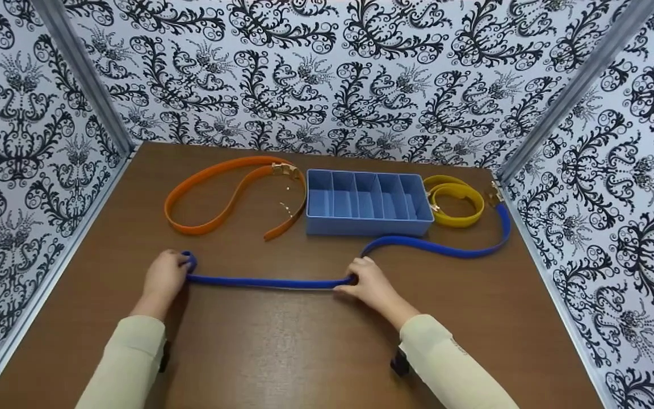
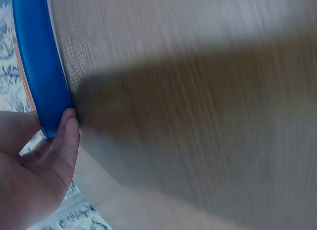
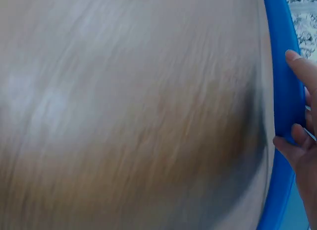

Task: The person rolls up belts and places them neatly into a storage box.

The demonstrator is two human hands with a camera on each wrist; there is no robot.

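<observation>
Pinching blue belt (image 1: 270, 282): left hand (image 1: 166, 276), right hand (image 1: 371, 284), well apart; its buckle (image 1: 495, 195) shows in head view only.

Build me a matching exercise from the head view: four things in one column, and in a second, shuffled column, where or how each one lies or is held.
Things
1. Blue strap
2. Orange strap
3. Yellow strap
4. Compartment box

Places and states
A. Coiled, to the right of the box
B. Between the orange and yellow straps
C. Held by the left hand and right hand
D. Loosely looped, to the left of the box

Pairs: 1-C, 2-D, 3-A, 4-B
</observation>
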